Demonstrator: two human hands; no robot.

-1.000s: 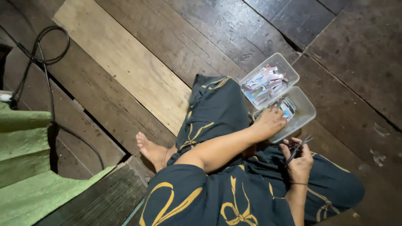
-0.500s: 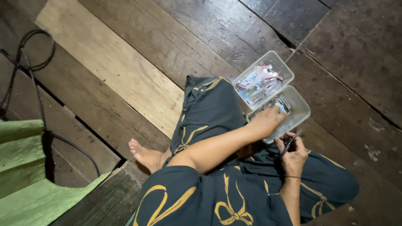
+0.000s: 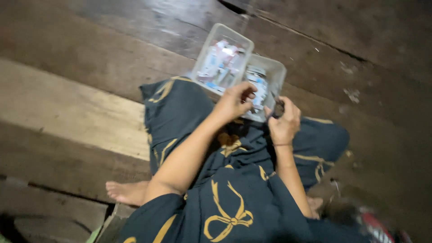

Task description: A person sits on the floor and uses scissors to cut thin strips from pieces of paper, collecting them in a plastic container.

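Where the person sits cross-legged on a floor of broad, worn wooden planks (image 3: 81, 112), two clear plastic containers rest against the knee, at the edge of the lap. Both are rectangular, thin-walled and translucent, with rounded corners. The far container (image 3: 221, 58) holds a loose heap of small packets in white, pink and blue; the near container (image 3: 269, 85) holds a few similar packets, partly hidden behind the hands. The two stand side by side and appear to touch, though motion blur leaves it unclear whether they are joined. The left hand (image 3: 235, 101) lies over the near container's lower rim with fingers curled loosely inward; whether it grips a packet cannot be told, as the fingertips are blurred. The right hand (image 3: 283, 123) is closed around a small dark slender object (image 3: 276, 100), which juts up from the fist toward the container; its kind cannot be made out. A thin band circles the right wrist. The garment is dark, soft cloth printed with yellow ribbon-bow motifs. A bare foot (image 3: 128, 191) shows at lower left, beside the thigh. The planks vary from pale, dry grain at left to dark, slightly glossy boards at top, with gaps between them. A red and dark item (image 3: 373, 225) at the lower right corner is cut off and too blurred to identify.
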